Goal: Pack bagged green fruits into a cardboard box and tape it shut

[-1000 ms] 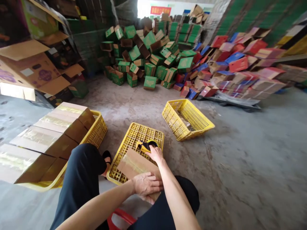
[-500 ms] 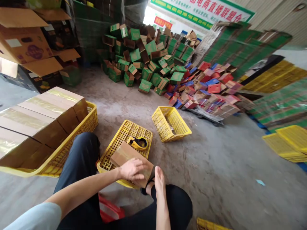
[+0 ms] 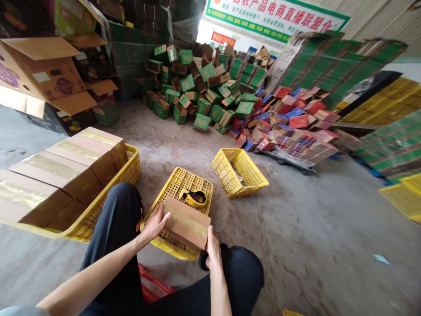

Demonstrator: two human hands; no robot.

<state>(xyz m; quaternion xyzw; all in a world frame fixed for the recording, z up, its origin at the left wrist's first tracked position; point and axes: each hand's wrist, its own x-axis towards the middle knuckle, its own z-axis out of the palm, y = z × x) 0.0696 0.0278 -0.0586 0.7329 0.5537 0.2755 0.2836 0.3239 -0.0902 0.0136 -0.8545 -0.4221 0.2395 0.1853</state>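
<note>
One taped cardboard box (image 3: 187, 221), lying on an upturned yellow plastic crate (image 3: 167, 248), beside a tape dispenser (image 3: 188, 196). Your left hand (image 3: 154, 224), open, at its left end; your right hand (image 3: 213, 250), open, at its right. Press evenly, palms opposed, box level.

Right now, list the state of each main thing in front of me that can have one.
Carton between the hands: closed, taped along the top
Tape dispenser: lying down, unheld
Middle crate: bottom up
Left crate: upright, loaded with taped cartons
Right crate: upright, open-topped
Purple-printed carton: flaps open
Left hand: open, at one carton end
Right hand: open, at the other
</note>
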